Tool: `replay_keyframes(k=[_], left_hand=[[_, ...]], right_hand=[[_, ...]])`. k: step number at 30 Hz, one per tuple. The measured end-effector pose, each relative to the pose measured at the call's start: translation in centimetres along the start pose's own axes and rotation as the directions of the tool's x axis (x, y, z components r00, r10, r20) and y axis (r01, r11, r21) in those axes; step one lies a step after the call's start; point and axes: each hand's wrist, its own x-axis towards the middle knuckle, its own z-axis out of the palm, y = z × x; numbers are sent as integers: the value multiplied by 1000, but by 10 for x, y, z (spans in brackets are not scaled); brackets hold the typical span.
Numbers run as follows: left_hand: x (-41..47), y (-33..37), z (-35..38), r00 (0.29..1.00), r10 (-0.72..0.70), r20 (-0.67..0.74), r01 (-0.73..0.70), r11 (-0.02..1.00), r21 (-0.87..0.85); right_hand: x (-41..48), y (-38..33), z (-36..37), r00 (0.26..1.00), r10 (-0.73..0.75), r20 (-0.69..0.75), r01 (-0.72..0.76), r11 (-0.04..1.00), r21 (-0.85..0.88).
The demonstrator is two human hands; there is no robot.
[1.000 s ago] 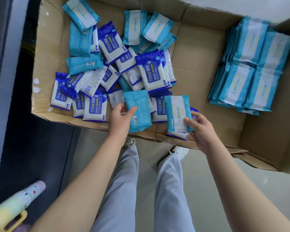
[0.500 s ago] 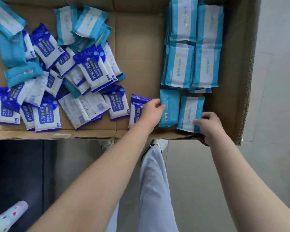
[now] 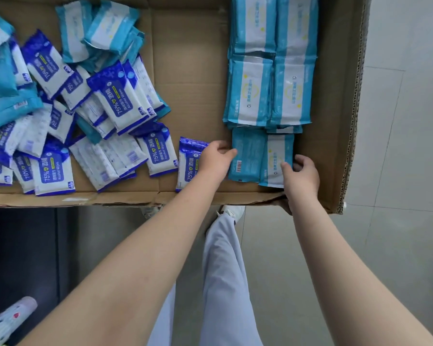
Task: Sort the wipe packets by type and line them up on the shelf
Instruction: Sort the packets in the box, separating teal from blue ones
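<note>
Since a second ago, both hands have carried their packets away from the loose heap to the right end of the box. The left hand [image 3: 216,158] now pinches the left edge of a soft teal plastic barcode-side wipe packet [image 3: 248,156], thumb tip on top and fingers curled beneath. The right hand [image 3: 301,174] grips the right edge of a teal-and-white plastic label-side wipe packet [image 3: 275,161], fingers curled round the edge and thumb on its face. We cannot tell how tightly either hand holds.

These two packets lie flat and touching, side by side, near the front edge of the box. Just above them are the lined-up stacks of teal-and-white packets [image 3: 270,91], in two columns against the right wall.

All of this sits in a shallow brown cardboard box [image 3: 193,71]. To the left of a bare strip of cardboard we see a jumbled heap of blue-and-white alcohol wipe packets [image 3: 115,101], with loose teal packets [image 3: 110,28] mixed in towards the back. One blue-and-white packet [image 3: 189,161] lies partly under the left wrist.

Below the box are light grey trousers [image 3: 225,270], a white shoe [image 3: 233,211] and a grey tiled floor [image 3: 398,221]. A pale, spotted object [image 3: 5,320] shows at the bottom left corner; we cannot tell what it is.
</note>
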Motion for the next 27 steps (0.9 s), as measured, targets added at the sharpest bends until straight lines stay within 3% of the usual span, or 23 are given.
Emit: replay_keyframes(k=[6,13,22,27], left_hand=[[-34,-9,-64,1000,-29,9,30,985,-169],[-60,-13,-206,982,-36,-186,-34,932,-360],[1,-24,-362,924,-53,-379,-107,914,-391],[53,-26,-414,897,-55,-440,-115,929,-352]], right_hand=[[-44,-20,7,981,-148,128,146,989,26],[-99,-90,69,900,-315,300,320,947,36],[-145,-185,207,826,-370,424,366,926,96],[-150,-221,272,842,-400,361,436,900,-18]])
